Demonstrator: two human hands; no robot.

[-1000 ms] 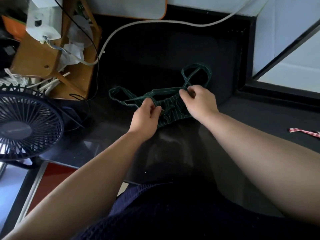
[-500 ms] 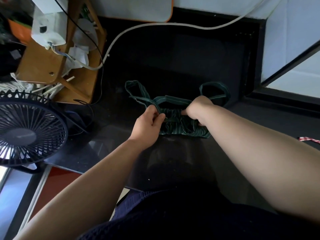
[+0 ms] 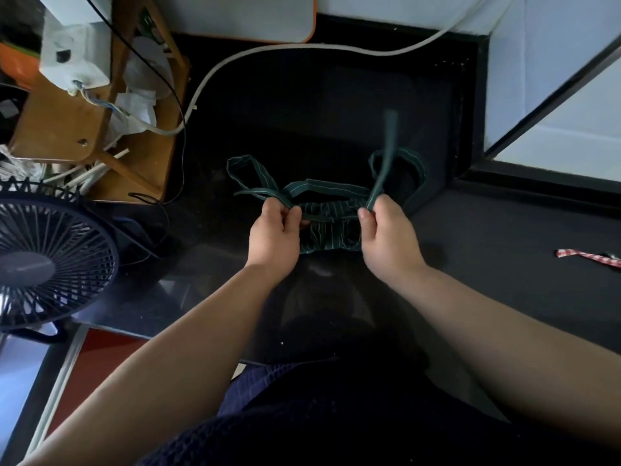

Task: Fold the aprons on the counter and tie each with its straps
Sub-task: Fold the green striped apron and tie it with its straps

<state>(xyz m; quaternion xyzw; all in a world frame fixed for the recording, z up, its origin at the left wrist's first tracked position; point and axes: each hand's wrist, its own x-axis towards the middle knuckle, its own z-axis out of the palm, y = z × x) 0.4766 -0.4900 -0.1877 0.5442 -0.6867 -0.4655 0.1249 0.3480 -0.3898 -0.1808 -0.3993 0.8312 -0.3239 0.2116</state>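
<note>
Right now, my left hand (image 3: 274, 235) pinches one strap (image 3: 265, 176) in its fingers (image 3: 295, 215), the folded apron (image 3: 331, 227) lies on the tabletop (image 3: 504, 264) between my hands, and my right hand (image 3: 386, 243) grips the other strap (image 3: 386, 156) raised, so I judge I'm mid-tie and must next cross and cinch the ends.

apron (image 3: 331, 227): dark green, white pinstripes; folded small bundle on black counter (image 3: 504, 250) | straps (image 3: 322, 189): looped beside it

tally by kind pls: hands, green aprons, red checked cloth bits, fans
hands: 2, left hand and right hand
green apron: 1
red checked cloth: 1
fan: 1
total: 5
</note>
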